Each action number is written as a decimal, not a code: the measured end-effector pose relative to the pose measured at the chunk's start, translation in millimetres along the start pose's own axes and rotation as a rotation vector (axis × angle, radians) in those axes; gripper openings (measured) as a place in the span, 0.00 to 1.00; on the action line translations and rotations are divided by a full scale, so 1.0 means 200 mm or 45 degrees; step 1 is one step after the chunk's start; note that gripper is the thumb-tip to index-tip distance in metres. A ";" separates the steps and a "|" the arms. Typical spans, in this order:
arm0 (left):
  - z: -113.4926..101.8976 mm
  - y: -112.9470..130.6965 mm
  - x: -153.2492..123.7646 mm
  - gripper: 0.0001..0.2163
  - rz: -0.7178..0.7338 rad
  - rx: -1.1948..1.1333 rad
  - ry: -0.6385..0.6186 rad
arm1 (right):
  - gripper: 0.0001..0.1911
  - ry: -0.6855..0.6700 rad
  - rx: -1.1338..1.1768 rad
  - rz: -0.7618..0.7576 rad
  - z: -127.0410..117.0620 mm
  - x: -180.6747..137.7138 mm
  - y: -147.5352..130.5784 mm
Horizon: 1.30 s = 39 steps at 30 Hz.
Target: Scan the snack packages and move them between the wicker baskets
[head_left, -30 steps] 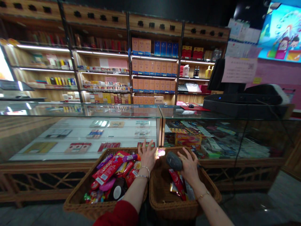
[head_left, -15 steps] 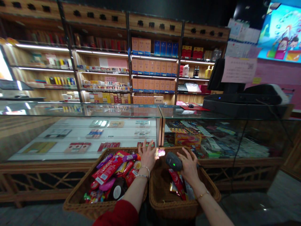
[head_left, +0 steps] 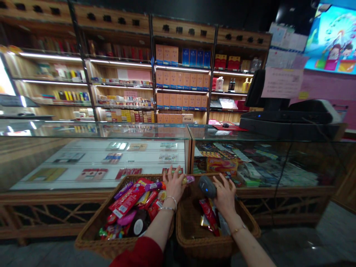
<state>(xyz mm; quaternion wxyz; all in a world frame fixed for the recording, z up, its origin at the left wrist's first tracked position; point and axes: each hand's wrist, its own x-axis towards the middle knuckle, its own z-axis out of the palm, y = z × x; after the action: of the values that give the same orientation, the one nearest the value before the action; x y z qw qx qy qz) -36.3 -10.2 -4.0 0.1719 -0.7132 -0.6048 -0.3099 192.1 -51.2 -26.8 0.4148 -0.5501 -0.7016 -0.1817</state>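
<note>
My left hand (head_left: 174,185) is over the right rim of the left wicker basket (head_left: 91,218). It grips a small pink-and-yellow wrapped item (head_left: 190,179) whose kind I cannot make out, partly hidden by the fingers. My right hand (head_left: 224,194) holds a dark handheld barcode scanner (head_left: 207,186) with a blue light, pointed toward the wrapped item. Below the scanner, the right wicker basket (head_left: 189,243) holds a red packet (head_left: 209,216) and a few other packets. Snacks and sweets fill the left basket, among them a large red packet (head_left: 129,198) and a round dark container (head_left: 138,223).
Glass display counters (head_left: 144,130) stand just beyond the baskets. On the right counter are a monitor (head_left: 256,89) and a mouse (head_left: 225,125); a black cable (head_left: 281,174) hangs down its front. Stocked shelves (head_left: 180,89) line the back wall.
The scanner and my right hand have shifted slightly right and up. The scanner's light has turned from green to blue, and the bright glow on the wrapped item is gone.
</note>
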 end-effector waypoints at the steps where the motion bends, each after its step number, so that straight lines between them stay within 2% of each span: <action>1: 0.00 0.00 0.00 0.20 -0.002 -0.002 -0.001 | 0.19 0.007 -0.015 0.010 0.00 0.00 0.00; 7: -0.02 0.01 -0.01 0.19 -0.024 -0.026 0.011 | 0.15 -0.009 -0.028 0.018 0.03 0.00 0.02; 16: -0.07 0.02 -0.02 0.19 -0.086 -0.068 0.028 | 0.17 0.004 0.020 0.000 0.03 0.01 0.02; 21: -0.11 -0.01 0.01 0.19 -0.161 -0.082 0.010 | 0.19 -0.065 -0.017 0.032 0.01 0.04 0.02; 30: -0.26 -0.14 -0.04 0.18 -0.234 -0.013 0.026 | 0.18 -0.246 -0.113 0.102 -0.06 0.09 -0.06; 39: -0.35 -0.31 -0.06 0.19 -0.345 0.067 0.038 | 0.18 -0.241 -0.125 0.109 -0.06 0.08 -0.11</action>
<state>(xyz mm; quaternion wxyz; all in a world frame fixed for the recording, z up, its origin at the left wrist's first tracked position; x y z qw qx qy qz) -113.1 -49.1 32.0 0.1562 -0.6155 -0.7008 -0.3250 175.7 -57.0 -1.8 0.3264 -0.6140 -0.7038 -0.1452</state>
